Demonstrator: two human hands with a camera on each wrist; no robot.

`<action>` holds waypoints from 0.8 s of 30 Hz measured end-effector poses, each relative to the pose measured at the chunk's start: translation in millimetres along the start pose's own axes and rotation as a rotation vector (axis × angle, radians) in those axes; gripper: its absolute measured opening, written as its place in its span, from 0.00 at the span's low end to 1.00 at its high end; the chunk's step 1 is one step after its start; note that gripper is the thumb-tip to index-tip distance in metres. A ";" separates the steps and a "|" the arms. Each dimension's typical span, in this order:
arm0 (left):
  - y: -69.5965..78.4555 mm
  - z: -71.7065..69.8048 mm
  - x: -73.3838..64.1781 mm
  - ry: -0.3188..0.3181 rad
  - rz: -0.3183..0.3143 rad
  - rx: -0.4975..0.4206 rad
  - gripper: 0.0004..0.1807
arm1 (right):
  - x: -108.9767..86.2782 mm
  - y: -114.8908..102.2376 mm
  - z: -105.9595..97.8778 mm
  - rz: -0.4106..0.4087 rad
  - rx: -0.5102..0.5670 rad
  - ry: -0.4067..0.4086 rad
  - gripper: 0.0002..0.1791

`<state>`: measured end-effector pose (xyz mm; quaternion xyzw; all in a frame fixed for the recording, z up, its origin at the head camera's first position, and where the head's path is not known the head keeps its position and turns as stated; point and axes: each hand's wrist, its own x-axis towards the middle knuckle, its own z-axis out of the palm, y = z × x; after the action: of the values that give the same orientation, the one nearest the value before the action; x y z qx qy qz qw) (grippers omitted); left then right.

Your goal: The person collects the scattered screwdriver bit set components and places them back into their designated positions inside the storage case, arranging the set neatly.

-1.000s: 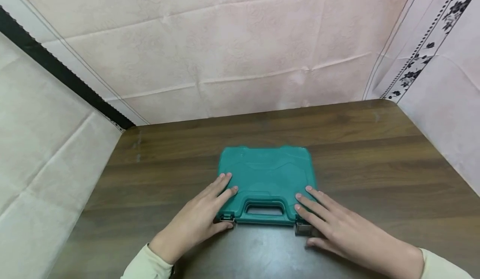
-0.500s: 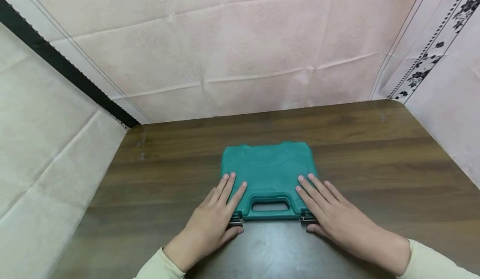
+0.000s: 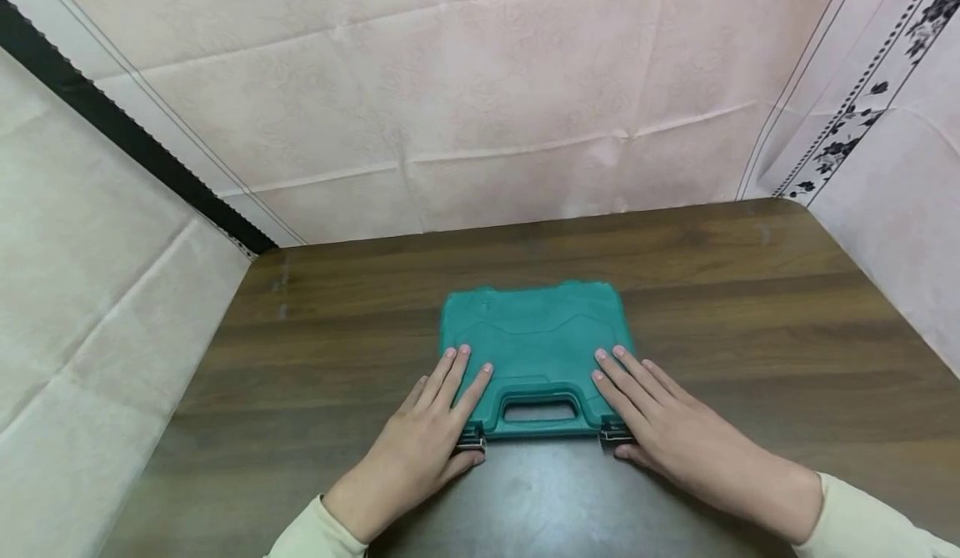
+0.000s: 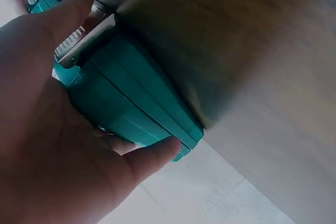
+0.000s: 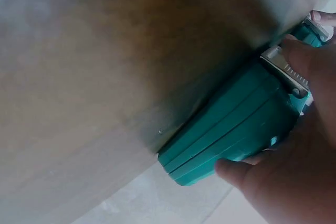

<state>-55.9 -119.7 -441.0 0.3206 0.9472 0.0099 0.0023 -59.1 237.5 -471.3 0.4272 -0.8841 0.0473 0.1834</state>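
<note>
A teal plastic carrying case [image 3: 536,324] lies closed on the table, its handle side toward me. My left hand [image 3: 420,437] rests on the near left corner with straight fingers on the lid. Its thumb is at the left metal latch [image 4: 86,40], and another fingertip touches the case's side in the left wrist view. My right hand [image 3: 682,433] lies likewise on the near right corner, its thumb against the right latch [image 5: 286,72]. Both latches stand along the front edge, partly hidden by the hands in the head view.
The wood-grain table [image 3: 337,308] extends around the case, with rounded far corners. A pale cloth [image 3: 487,99] hangs behind its far edge, and further light cloth [image 3: 97,291] lines the left side.
Both hands have shifted further over the case corners, the thumbs coming to the latches. The right latch, earlier jutting out toward me, now sits nearer the front edge. The last half second shows little movement.
</note>
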 end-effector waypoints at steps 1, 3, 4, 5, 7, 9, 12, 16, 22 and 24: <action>-0.6 0.1 -0.2 -0.002 0.004 0.003 0.56 | 1.2 0.2 0.3 -0.005 0.007 0.006 0.41; -1.9 -0.4 -0.8 -0.008 0.015 0.015 0.56 | 3.8 0.4 0.7 -0.012 0.019 0.014 0.41; -2.6 -0.8 -1.2 -0.010 0.024 0.023 0.55 | 5.1 0.7 1.2 -0.013 0.024 0.013 0.43; -3.2 -1.3 -1.5 -0.009 0.034 0.033 0.55 | 6.3 1.0 1.7 -0.013 0.024 0.008 0.46; -4.4 -2.4 -1.4 -0.008 0.055 0.057 0.55 | 8.0 1.3 2.0 -0.014 0.019 -0.007 0.49; -5.0 -3.4 -0.4 0.003 0.080 0.093 0.55 | 8.5 2.1 2.8 -0.021 0.008 -0.010 0.46; -5.2 -3.6 1.4 0.027 0.113 0.156 0.57 | 7.9 2.8 3.2 -0.035 -0.009 -0.013 0.37; -4.7 -3.1 2.2 0.054 0.127 0.203 0.59 | 7.1 3.3 4.2 -0.045 -0.032 -0.007 0.41; -4.2 -0.8 2.4 0.082 0.134 0.254 0.56 | 8.7 3.1 2.9 -0.041 -0.041 -0.013 0.41; -4.1 0.1 2.2 0.098 0.144 0.274 0.54 | 9.2 2.6 2.4 -0.044 -0.051 -0.012 0.40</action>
<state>-60.1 -121.5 -441.2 0.3840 0.9133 -0.1035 -0.0884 -67.0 231.7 -470.0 0.4421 -0.8764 0.0180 0.1901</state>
